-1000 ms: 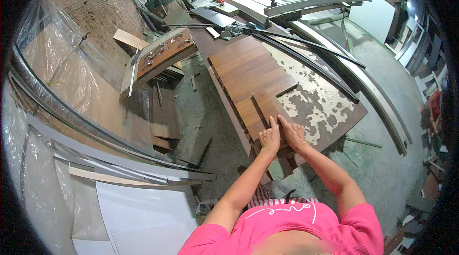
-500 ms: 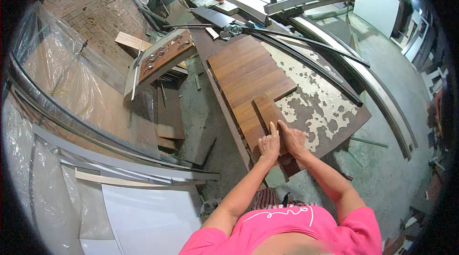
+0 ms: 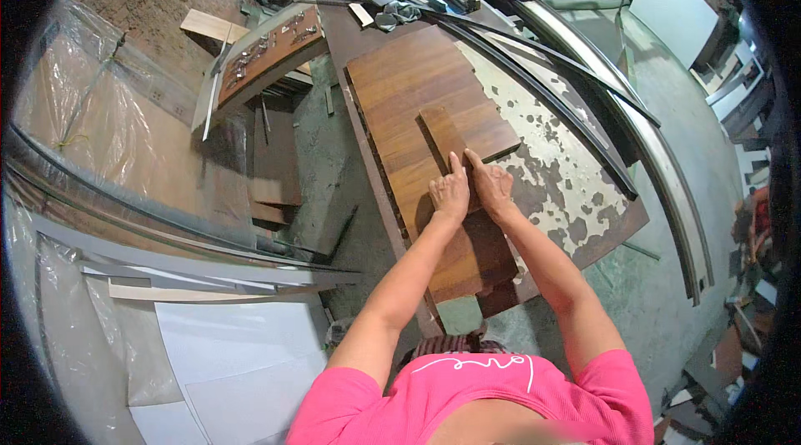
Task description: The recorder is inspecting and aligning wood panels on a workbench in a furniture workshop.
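A narrow brown wooden plank [image 3: 440, 128] lies over a panel of joined wood planks [image 3: 409, 61] on the worktable. Gripping its left edge is my left hand [image 3: 450, 194], index finger stretched along the wood and the other fingers bent. My right hand [image 3: 493, 184] holds the opposite edge, also with a finger pointing forward. Both arms reach out nearly straight. Nearer to me, a darker reddish-brown plank [image 3: 494, 246] and a pale green piece [image 3: 460, 314] show at the table's near end.
Peeling patches cover the worktable [image 3: 576, 195] on the right. Long dark metal strips [image 3: 567, 124] cross it, beside a curved silver rail [image 3: 642, 132]. Left stands a board with metal fittings [image 3: 271, 53]. White sheets [image 3: 242, 345] lie at lower left; scraps [image 3: 717, 370] litter the right.
Both hands have moved forward, away from me, with the narrow plank sliding farther up over the panel. The view has shifted, and more planks at the near end now show.
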`<state>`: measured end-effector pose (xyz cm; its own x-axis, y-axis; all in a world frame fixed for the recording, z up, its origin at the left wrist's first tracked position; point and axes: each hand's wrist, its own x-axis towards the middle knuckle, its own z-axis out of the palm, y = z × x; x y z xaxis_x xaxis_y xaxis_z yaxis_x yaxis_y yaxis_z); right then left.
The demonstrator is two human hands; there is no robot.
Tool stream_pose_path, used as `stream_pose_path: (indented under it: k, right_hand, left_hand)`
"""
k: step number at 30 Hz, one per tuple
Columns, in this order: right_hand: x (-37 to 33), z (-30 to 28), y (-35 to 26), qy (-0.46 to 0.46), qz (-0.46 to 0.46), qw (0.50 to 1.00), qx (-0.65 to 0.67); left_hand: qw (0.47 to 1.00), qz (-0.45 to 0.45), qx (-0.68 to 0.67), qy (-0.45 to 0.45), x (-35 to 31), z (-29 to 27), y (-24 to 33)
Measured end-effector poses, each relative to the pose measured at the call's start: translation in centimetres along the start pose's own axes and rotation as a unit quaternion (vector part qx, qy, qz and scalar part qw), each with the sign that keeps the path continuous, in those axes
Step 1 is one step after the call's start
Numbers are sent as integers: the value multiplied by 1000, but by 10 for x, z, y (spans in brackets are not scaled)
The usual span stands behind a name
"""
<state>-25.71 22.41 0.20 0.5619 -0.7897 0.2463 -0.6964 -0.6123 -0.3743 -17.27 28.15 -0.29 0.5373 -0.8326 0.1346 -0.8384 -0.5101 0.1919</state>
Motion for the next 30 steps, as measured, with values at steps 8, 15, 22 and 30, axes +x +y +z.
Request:
stream_pose_path:
  k: [8,15,22,30]
  right_hand:
    - [92,29,-2,2,-18,1000,-1]
    - [183,51,-13,1,-34,999,-31]
    - [268,76,-22,-9,-57,997,-52]
    - [304,84,-24,26,-42,995,-82]
  left_hand:
    - [999,-27,-17,13,88,10,-15]
    - [995,-82,-42,-25,179,22,-36]
    - [993,-103,-48,-17,265,30,-55]
    - [996,-79,-43,-8,306,29,-60]
